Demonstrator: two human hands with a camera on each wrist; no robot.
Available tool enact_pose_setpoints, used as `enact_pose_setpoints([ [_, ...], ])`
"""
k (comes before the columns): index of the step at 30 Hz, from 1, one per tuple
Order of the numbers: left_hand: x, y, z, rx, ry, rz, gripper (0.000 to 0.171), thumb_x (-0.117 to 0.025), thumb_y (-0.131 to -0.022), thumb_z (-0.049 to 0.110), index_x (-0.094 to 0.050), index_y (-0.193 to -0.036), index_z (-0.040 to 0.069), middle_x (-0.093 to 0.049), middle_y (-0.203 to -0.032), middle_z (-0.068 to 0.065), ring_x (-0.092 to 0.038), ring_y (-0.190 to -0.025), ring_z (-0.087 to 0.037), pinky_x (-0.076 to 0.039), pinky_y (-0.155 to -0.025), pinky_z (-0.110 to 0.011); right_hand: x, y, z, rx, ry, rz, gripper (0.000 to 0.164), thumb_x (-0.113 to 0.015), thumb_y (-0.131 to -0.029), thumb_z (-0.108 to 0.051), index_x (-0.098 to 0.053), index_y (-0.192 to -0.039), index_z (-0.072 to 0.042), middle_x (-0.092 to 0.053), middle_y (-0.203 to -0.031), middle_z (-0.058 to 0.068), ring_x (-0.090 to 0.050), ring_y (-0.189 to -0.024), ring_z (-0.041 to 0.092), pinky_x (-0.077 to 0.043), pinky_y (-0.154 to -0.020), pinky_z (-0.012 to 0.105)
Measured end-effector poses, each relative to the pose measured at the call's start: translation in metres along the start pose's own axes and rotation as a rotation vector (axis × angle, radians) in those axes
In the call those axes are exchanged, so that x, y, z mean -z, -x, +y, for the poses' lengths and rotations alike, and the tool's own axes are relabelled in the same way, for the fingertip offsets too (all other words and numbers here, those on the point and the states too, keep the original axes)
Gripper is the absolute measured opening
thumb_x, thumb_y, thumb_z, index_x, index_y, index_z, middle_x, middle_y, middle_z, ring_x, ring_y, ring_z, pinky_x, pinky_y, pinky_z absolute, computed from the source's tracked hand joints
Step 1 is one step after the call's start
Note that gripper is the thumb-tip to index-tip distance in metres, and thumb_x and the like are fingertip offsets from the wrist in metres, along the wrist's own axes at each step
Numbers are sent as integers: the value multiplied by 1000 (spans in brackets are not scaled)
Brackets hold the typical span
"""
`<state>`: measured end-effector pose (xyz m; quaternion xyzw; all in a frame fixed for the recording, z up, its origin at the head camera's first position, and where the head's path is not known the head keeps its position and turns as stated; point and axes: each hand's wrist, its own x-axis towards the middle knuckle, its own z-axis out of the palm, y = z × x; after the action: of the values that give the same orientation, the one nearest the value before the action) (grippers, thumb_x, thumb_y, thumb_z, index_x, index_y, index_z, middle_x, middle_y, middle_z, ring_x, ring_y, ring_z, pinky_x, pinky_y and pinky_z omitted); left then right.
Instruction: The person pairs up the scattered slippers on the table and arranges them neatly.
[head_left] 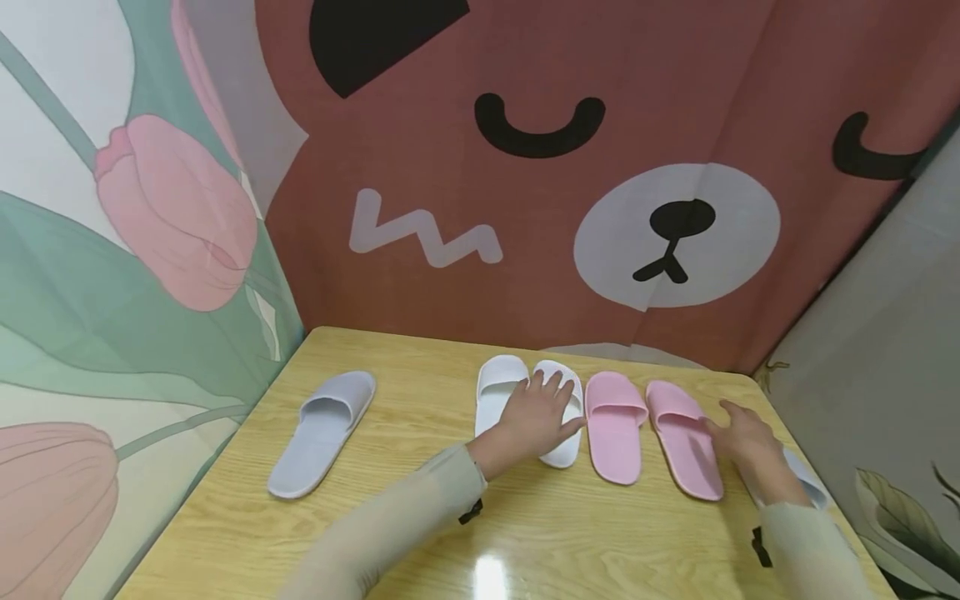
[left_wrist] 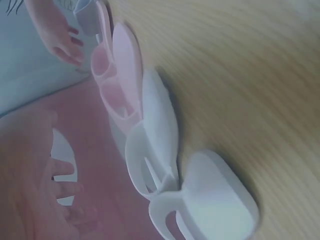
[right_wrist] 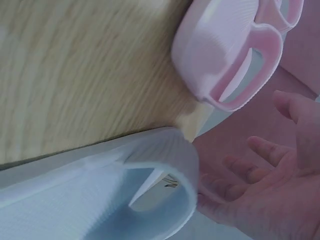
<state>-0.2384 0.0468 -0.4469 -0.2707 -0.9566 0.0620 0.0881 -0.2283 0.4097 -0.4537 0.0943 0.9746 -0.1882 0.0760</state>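
My left hand hovers with spread fingers above the right-hand white slipper, hiding part of its strap. Beside that slipper lies the other white slipper. In the left wrist view a gap shows between the hand and the slippers. My right hand is raised near a light grey slipper, which it mostly covers in the head view. The right wrist view shows that grey slipper lying on the table, and loosely extended fingers by its toe end, holding nothing.
Two pink slippers lie side by side between the white pair and my right hand. Far left lies another light grey slipper, slanted. The wooden table meets a bear-print curtain behind and printed cloths at both sides.
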Motion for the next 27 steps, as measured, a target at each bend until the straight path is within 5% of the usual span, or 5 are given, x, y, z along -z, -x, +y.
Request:
enact_pose_setpoints([
  [27, -4, 39, -47, 50, 15, 28, 73, -32, -101, 68, -41, -155, 19, -43, -157, -4, -42, -142, -31, -40, -112, -48, 5, 6, 35, 27, 64, 30, 82, -45, -101, -53, -30, -144, 15, -30, -141, 48, -32, -125, 68, -35, -94, 76],
])
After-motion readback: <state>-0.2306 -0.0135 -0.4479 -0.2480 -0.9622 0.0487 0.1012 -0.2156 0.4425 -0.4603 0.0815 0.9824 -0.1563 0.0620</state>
